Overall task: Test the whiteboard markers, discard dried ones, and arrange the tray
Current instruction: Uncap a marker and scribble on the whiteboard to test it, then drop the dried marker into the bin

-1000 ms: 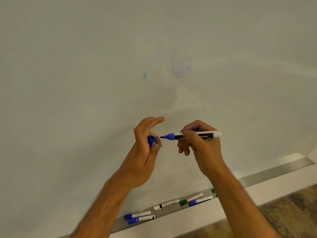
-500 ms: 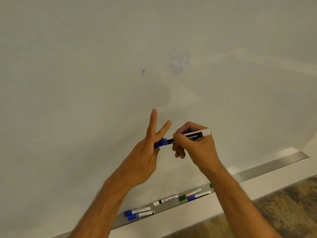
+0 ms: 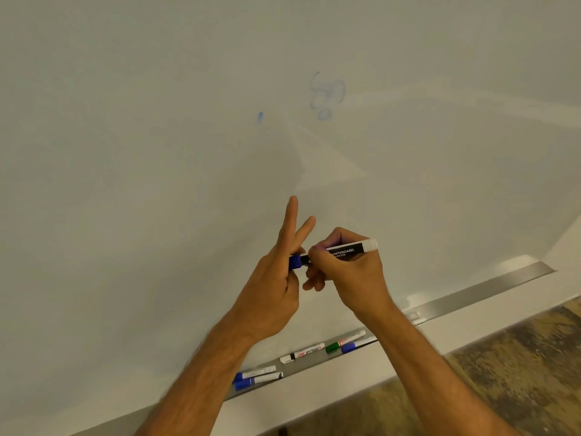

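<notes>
Blue plastic cap [image 3: 295, 261] is being pinched by the left hand [image 3: 273, 291], two fingers [image 3: 290, 215] splayed, onto the white-and-black whiteboard marker [image 3: 344, 251] gripped by the right hand [image 3: 349, 272] before the whiteboard [image 3: 157, 152], likely recapping; next, tray [image 3: 471, 297] or discard.

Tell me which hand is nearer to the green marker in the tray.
Right. The right hand holds a marker up the board from the green marker, its forearm passing just beside it. The left hand is up and further left.
</notes>
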Tool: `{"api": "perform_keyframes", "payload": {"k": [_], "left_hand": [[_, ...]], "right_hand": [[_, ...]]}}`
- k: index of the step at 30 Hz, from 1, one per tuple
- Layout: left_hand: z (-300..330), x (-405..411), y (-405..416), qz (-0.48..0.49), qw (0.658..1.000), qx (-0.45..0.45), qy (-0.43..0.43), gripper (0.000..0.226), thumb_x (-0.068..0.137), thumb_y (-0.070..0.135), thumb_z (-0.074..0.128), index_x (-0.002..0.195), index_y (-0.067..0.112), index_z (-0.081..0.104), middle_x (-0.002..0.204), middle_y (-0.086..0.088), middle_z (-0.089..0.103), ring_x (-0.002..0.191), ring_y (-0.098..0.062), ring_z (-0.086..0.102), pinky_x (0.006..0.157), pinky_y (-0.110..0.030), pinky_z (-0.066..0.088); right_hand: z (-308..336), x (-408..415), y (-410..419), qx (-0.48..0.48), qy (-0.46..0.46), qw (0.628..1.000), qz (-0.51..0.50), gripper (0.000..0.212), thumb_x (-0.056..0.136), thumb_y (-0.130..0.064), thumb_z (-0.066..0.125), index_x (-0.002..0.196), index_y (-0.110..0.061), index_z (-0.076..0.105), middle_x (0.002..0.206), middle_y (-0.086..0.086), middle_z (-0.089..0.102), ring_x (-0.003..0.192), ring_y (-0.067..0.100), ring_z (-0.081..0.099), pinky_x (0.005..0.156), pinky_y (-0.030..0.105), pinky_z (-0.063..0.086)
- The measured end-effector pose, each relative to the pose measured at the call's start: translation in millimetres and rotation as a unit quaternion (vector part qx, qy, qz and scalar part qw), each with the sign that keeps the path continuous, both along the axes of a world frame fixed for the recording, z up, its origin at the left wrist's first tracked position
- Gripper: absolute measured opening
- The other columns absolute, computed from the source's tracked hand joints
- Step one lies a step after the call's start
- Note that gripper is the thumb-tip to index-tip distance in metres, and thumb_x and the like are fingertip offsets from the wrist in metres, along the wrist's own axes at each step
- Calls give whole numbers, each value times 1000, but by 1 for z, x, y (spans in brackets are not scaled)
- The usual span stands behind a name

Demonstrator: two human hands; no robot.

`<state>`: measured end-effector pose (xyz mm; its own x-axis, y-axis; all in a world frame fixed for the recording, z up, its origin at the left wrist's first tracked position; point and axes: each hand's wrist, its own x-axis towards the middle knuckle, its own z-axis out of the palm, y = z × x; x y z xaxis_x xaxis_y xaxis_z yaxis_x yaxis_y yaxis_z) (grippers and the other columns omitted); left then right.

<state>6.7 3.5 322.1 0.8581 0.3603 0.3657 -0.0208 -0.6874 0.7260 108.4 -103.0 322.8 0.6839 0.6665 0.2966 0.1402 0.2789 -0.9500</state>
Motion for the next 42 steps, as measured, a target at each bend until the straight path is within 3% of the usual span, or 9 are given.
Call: {"api": "perform_keyframes", "payload": {"k": [6, 10, 14, 18, 23, 29, 35, 38, 42], "left_hand": [[-26, -2, -14, -24, 999, -41, -24, 87, 91, -10, 50, 151, 40, 12, 148, 18, 43, 128, 2, 48, 101, -7, 36], [-49, 3, -19, -7, 996, -82, -22, 51, 93, -3, 56, 126, 35, 45, 122, 17, 56, 111, -4, 59, 90, -11, 48], [-81, 14, -35, 11, 993, -119, 25, 39, 92, 3, 60, 111, 37, 54, 110, 21, 60, 104, 6, 57, 83, -3, 45], [-116, 35, -66, 16, 988, -136, 77, 33, 91, 11, 65, 105, 40, 58, 100, 28, 61, 96, 10, 56, 73, -5, 48], [-175, 87, -118, 9, 971, -183, 156, 31, 91, 15, 66, 108, 41, 64, 101, 25, 64, 95, 0, 59, 83, -22, 51], [-276, 160, -185, -14, 938, -212, 273, 32, 95, 18, 61, 122, 35, 59, 108, 27, 61, 97, 17, 55, 80, -8, 44], [-413, 203, -211, -27, 906, -215, 364, 33, 100, 25, 52, 132, 26, 54, 126, 5, 62, 113, -7, 58, 90, -15, 46], [-491, 213, -214, -59, 897, -132, 417, 50, 101, 40, 45, 149, 30, 33, 155, 2, 35, 142, -17, 34, 111, -33, 36], [-592, 232, -228, -147, 904, 69, 396, 68, 101, 46, 33, 155, 23, -1, 162, 5, -7, 150, -11, -11, 122, -36, 4]], "right_hand": [[-19, -2, -17, -31, 23, 999, -21, 6, 90, -1, 63, 84, -2, 64, 67, 16, 71, 54, 32, 67, 51, 33, 59], [-39, 4, -32, -58, 28, 996, -64, 6, 92, -10, 64, 88, -8, 67, 60, 13, 66, 48, 30, 60, 49, 30, 54], [-63, 24, -64, -77, 89, 985, -126, 17, 98, -15, 55, 93, -6, 68, 54, 7, 60, 41, 15, 54, 62, 49, 55], [-93, 60, -116, -115, 104, 979, -135, 26, 99, -8, 49, 89, -5, 73, 56, 10, 61, 44, 20, 54, 51, 29, 53], [-145, 104, -180, -183, 123, 964, -150, 22, 98, -8, 54, 89, -8, 74, 61, 10, 67, 45, 18, 57, 50, 25, 54], [-253, 159, -259, -252, 191, 928, -197, 18, 97, -10, 56, 90, -8, 73, 62, 10, 65, 51, 18, 56, 49, 29, 49], [-409, 195, -333, -354, 257, 862, -256, 18, 97, -10, 54, 90, -13, 71, 68, 14, 68, 52, 29, 61, 56, 42, 57], [-498, 200, -360, -417, 272, 821, -279, 15, 95, -11, 57, 94, -11, 72, 70, 12, 69, 54, 26, 65, 61, 46, 61], [-609, 197, -379, -477, 272, 774, -315, 15, 94, -18, 60, 101, -14, 72, 76, 3, 72, 60, 11, 69, 54, 18, 55]]}}
